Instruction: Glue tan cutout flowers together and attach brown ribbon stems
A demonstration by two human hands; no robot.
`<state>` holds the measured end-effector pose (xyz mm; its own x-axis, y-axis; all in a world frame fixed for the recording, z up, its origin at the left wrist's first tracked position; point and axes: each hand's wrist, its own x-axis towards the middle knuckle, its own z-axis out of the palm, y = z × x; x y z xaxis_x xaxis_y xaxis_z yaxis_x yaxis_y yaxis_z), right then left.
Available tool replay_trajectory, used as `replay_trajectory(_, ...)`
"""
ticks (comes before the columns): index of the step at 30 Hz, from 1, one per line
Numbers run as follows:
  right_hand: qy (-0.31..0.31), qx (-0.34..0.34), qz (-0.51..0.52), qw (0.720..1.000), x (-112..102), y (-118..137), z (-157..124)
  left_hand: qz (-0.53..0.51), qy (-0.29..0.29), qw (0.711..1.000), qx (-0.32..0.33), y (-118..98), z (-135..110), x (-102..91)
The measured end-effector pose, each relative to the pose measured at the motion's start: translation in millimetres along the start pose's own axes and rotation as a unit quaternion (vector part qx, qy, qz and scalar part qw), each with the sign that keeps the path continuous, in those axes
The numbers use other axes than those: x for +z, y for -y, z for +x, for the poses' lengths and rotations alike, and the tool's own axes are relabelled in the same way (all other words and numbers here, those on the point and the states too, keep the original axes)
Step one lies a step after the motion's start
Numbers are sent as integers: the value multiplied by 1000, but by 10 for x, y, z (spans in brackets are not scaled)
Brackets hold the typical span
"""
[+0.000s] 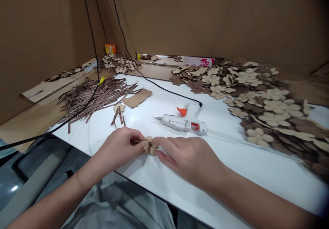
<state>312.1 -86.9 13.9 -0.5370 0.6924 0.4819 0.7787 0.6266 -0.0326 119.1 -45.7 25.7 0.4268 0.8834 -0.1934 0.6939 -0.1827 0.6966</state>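
Close to the table's near edge, both my hands meet on a small beige fabric flower. My left hand is closed, its thumb and fingers pinching the flower's left side along with a dark brown strip. From the right, my right hand pinches the petals between thumb and index finger. Just beyond my hands lies a white glue gun on its side, its metal nozzle pointing left. Another beige flower with brown strips attached rests further back on the left.
A bundle of brown strips lies at the left, beside a torn cardboard piece. Heaped beige and brown flower cutouts cover the right side. A black cord crosses to the glue gun. Cardboard walls enclose the white table.
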Motion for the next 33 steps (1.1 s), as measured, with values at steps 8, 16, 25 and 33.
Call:
replay_trajectory(8, -12, -47, -29, 998, -1, -44, -35, 1, 14, 1000, -1, -21, 7, -31)
replay_trajectory(16, -18, -75, -54, 996, 1, -44, -37, 35, 8, 999, 3, -41, 22, -37)
replay_trajectory(25, 15, -89, -67, 994, -13, -40, -46, 49, 22, 999, 4, -75, 49, -62)
replay_trajectory(33, 66, -47, -44, 996, -40, -13, 31, 36, 44, 998, -5, -69, 65, -100)
